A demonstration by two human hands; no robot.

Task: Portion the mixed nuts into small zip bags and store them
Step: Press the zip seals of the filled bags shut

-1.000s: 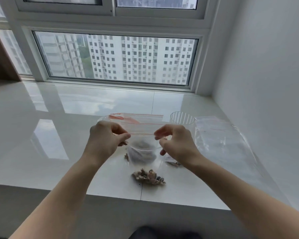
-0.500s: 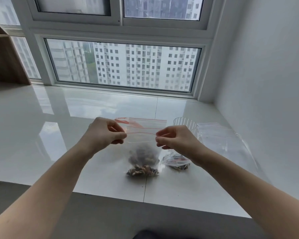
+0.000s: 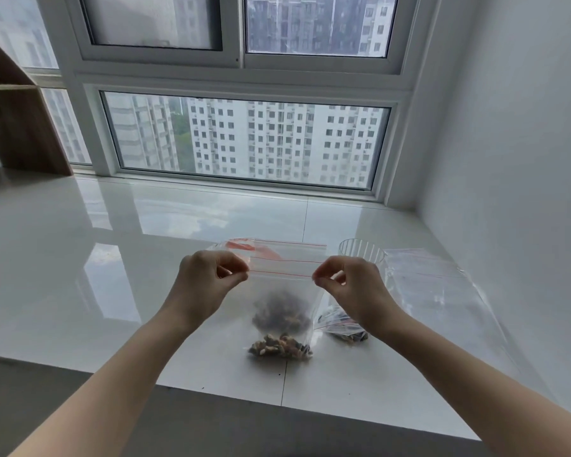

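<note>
A small clear zip bag point(image 3: 282, 291) with red seal lines hangs upright over the white sill, mixed nuts point(image 3: 279, 347) gathered at its bottom. My left hand point(image 3: 205, 282) pinches the bag's top left corner at the seal. My right hand point(image 3: 350, 285) pinches the top right corner, so the seal is stretched flat between them. A second small bag of nuts point(image 3: 343, 328) lies on the sill just right of the held bag, partly behind my right wrist.
A ribbed clear plastic cup point(image 3: 361, 252) stands behind my right hand. A large clear zip bag point(image 3: 439, 291) lies flat at the right, close to the white wall. A wooden shelf point(image 3: 14, 127) stands at the far left. The sill's front edge point(image 3: 211, 390) runs below the nuts.
My hands have moved apart along the seal, out to the bag's top corners. The bag now hangs straighter, and the view has tilted upward.
</note>
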